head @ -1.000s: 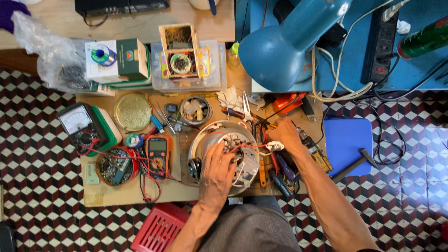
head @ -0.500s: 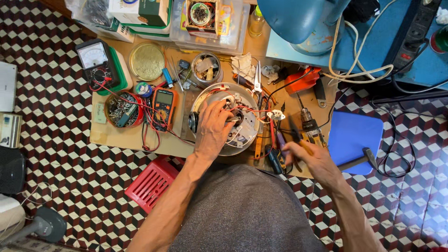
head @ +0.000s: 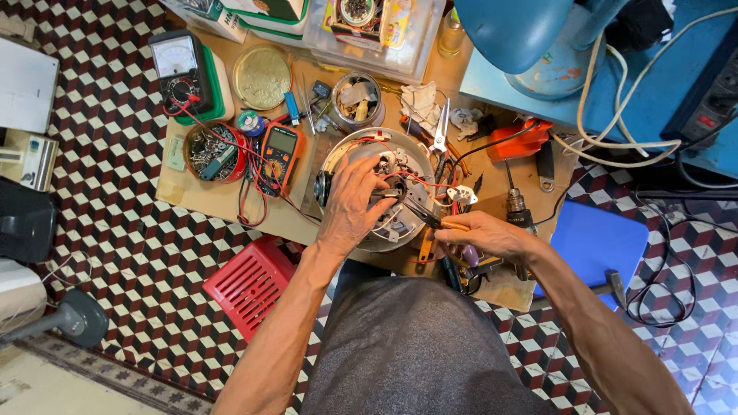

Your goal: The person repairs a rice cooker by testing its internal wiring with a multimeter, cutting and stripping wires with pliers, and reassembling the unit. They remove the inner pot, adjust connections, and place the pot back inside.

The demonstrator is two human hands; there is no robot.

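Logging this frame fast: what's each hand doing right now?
Left hand: open, fingers resting inside the round metal appliance.
Right hand: closed on orange-handled pliers.

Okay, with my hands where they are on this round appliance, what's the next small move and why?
Probably ease the pliers in your right hand a little further toward the wiring under your left hand. The tips already point into the open round metal housing, and your left fingers seem to steady the parts there.
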